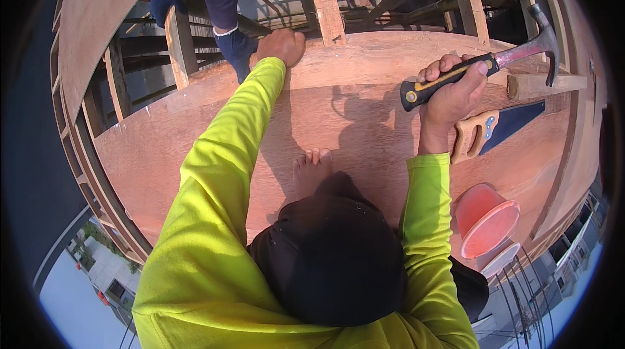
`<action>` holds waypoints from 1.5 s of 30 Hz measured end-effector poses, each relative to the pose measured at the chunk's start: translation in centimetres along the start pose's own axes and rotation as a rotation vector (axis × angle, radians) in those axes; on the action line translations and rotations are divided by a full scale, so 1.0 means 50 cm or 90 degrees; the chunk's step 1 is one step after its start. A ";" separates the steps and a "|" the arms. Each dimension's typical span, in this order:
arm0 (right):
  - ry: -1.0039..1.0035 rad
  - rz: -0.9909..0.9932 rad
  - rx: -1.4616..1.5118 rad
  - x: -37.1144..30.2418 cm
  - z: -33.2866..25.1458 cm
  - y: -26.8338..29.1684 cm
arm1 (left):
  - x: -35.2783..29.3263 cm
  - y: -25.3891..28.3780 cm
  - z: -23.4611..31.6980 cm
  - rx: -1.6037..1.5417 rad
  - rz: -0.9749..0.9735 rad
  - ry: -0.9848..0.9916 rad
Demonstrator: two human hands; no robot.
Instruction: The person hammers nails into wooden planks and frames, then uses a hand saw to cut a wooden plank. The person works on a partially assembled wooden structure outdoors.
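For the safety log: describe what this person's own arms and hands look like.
Both arms wear long, loose sleeves of bright neon yellow-green fabric that end at the wrists. The left hand and the right hand are bare: no gloves, and no watch or rings show.

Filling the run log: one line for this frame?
left hand: pressed on plywood sheet | right hand: gripping claw hammer, raised | handsaw: beside
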State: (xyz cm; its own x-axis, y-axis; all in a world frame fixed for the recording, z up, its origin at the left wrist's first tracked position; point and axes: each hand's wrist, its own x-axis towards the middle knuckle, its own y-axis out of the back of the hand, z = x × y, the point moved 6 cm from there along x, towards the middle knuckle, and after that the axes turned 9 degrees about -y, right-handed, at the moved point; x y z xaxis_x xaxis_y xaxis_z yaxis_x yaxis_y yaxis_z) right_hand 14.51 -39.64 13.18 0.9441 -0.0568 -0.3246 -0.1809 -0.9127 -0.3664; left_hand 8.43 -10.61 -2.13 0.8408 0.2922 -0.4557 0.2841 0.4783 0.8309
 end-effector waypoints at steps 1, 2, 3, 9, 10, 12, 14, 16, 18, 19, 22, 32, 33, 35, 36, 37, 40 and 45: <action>-0.090 -0.018 -0.107 -0.027 0.061 0.023 | 0.005 0.002 0.009 -0.006 -0.003 -0.009; -0.165 -0.046 -0.215 -0.046 0.118 0.043 | 0.016 -0.008 0.022 -0.002 -0.022 -0.007; -0.366 -0.148 -0.480 -0.094 0.195 0.078 | 0.022 0.000 0.016 0.006 -0.005 -0.005; -0.219 -0.136 -0.311 -0.025 0.056 0.019 | 0.003 -0.010 -0.030 0.011 0.006 0.013; -0.126 -0.108 -0.183 -0.017 0.005 -0.003 | 0.018 0.014 -0.028 0.017 0.017 0.008; 0.015 -0.033 -0.027 -0.014 -0.013 -0.017 | 0.007 0.010 -0.002 0.008 0.000 -0.010; -0.045 -0.099 -0.323 -0.057 0.157 0.082 | 0.010 -0.019 0.013 -0.003 0.000 -0.013; -0.235 -0.227 -0.629 -0.065 0.274 0.129 | 0.023 -0.019 -0.011 0.025 0.028 0.005; -0.451 -0.258 -0.590 -0.095 0.193 0.074 | 0.034 0.006 -0.017 0.019 0.044 -0.004; -0.413 -0.206 -0.497 -0.097 0.141 0.057 | -0.002 -0.015 -0.019 0.008 0.016 -0.006; -0.265 -0.157 -0.329 -0.047 0.125 0.021 | 0.020 0.017 -0.008 0.012 0.021 0.003; -0.290 -0.160 -0.346 -0.055 0.116 0.000 | 0.002 -0.008 -0.024 -0.001 0.026 0.011; -0.242 -0.162 -0.367 -0.050 0.128 0.000 | 0.017 0.008 -0.018 0.003 0.044 -0.001; -0.177 -0.152 -0.427 -0.090 0.205 0.067 | 0.008 -0.003 -0.005 -0.002 0.043 -0.014; -0.132 -0.150 -0.448 -0.100 0.248 0.091 | 0.011 -0.002 0.002 -0.006 0.042 -0.006; -0.083 -0.138 -0.479 -0.103 0.264 0.118 | 0.004 -0.017 0.011 -0.011 0.023 -0.002; -0.167 -0.184 -0.522 -0.069 0.246 0.080 | 0.012 -0.011 -0.014 0.007 0.028 0.009; -0.073 -0.138 -0.265 -0.055 0.050 -0.029 | 0.009 -0.009 -0.033 0.011 0.046 0.007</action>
State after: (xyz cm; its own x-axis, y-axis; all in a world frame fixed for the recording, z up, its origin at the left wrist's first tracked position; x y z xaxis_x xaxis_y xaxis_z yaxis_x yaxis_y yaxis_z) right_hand 11.51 -37.14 12.45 0.9072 0.1762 -0.3821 0.1644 -0.9843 -0.0635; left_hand 7.90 -9.31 -3.21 0.8545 0.3340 -0.3977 0.2308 0.4417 0.8669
